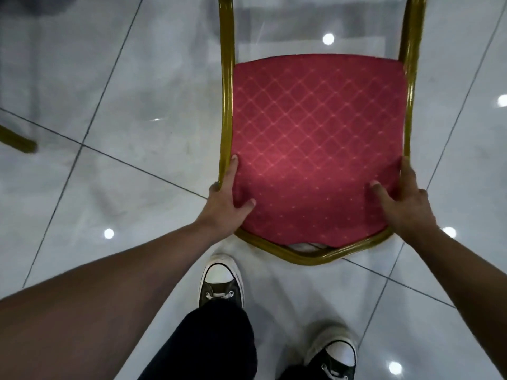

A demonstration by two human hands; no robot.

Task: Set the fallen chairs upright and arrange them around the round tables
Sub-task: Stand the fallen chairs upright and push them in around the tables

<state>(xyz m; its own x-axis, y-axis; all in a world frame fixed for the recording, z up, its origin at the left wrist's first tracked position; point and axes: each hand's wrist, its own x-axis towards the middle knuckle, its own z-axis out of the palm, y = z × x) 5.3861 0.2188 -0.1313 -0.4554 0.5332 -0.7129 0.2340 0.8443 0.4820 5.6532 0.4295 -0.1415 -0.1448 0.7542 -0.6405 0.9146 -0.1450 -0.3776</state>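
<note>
Chair (318, 144): seen in the centre and upper right of the frame; a red diamond-patterned cushion is framed by a gold metal tube.
Left hand (229, 200): the left side of the frame is gripped, with the thumb pressed on the cushion.
Right hand (403, 204): the right side of the frame is gripped, thumb on the cushion.
Floor (123, 105): glossy pale tiles are seen throughout.
Shoes (220, 281): black-and-white sneakers are seen at lower centre.
Second gold leg (17, 141): seen at the left edge.
</note>
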